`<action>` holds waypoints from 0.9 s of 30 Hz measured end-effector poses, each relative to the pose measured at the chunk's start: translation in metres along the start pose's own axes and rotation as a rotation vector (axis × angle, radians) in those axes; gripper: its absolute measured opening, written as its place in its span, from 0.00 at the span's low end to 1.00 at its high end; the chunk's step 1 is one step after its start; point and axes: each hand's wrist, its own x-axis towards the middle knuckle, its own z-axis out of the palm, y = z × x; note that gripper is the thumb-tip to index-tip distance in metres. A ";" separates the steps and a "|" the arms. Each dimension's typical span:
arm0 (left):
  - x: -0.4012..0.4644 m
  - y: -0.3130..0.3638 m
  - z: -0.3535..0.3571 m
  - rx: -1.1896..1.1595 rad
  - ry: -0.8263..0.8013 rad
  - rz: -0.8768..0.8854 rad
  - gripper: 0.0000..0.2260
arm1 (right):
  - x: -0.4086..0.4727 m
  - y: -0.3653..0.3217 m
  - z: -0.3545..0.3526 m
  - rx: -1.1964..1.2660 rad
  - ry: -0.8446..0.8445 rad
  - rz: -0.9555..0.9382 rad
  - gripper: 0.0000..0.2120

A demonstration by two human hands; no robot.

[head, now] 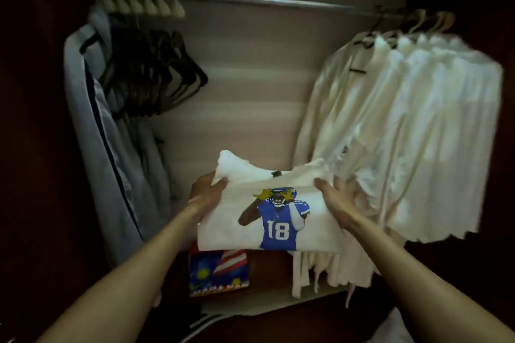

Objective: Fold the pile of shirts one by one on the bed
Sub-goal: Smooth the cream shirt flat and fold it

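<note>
Standing at an open closet, dim light. Both arms out in front of me.

My left hand (207, 189) grips the left side of a folded white shirt (231, 228), thumb on top, fingers curled under the cloth. My right hand (335, 203) clamps the right side the same way, thumb over the top edge. The shirt is held in the air between them, print facing up: a football player in a blue jersey, number 18, yellow gloves raised to the helmet. More white fabric bunches up at the far edge of the bundle; can't tell whether it is one shirt or several stacked.

Directly below the shirt, on the closet shelf (267, 273): a folded colourful garment (217, 273), blue with red and white stripes, toward the shelf's left end.

Closet rod (264, 1) runs across the top. Pale hangers (145, 0) bunched at its left end, dark hangers (156, 72) below them, grey-blue garments (111, 147) hanging far left. White shirts on hangers (418, 120) fill the right side, their hems just beside my right hand.
</note>
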 end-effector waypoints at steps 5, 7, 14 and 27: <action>0.055 -0.073 0.012 -0.039 0.074 -0.134 0.09 | 0.076 0.073 0.074 0.010 -0.187 0.085 0.16; 0.080 -0.105 0.024 -0.081 0.059 -0.187 0.07 | 0.101 0.098 0.103 -0.006 -0.209 0.140 0.07; 0.136 -0.241 0.069 -0.037 0.049 -0.337 0.10 | 0.159 0.220 0.200 -0.018 -0.343 0.352 0.08; 0.196 -0.496 0.189 0.013 0.233 -0.577 0.16 | 0.209 0.490 0.332 0.107 -0.365 0.646 0.10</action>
